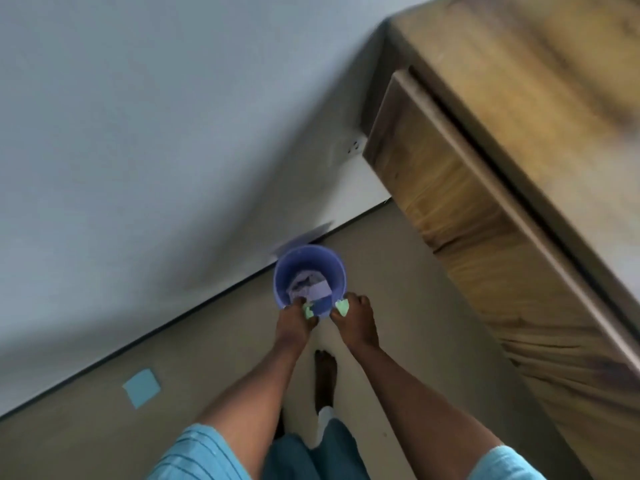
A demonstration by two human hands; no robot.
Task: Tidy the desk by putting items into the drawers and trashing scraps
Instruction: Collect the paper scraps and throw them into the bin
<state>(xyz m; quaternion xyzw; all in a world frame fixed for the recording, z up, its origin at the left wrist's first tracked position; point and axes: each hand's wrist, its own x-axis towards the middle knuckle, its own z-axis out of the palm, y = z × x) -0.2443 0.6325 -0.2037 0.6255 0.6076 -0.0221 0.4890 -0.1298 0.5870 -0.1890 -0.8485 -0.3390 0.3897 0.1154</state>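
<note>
A small blue-violet trash bin [281,271] stands on the floor against the wall, with crumpled pale paper [311,285] inside it. Both my hands hover at its near rim. My left hand [294,322] pinches a small green paper scrap [307,310] over the bin's edge. My right hand [355,322] pinches another green paper scrap [342,307] beside the rim. The frame is blurred, so finger detail is faint.
The wooden desk [519,140] with its drawer front [460,216] fills the right side. A blue sticky note [142,388] lies on the beige floor at the left, near the wall's dark skirting line. My bare foot [325,379] stands behind the bin.
</note>
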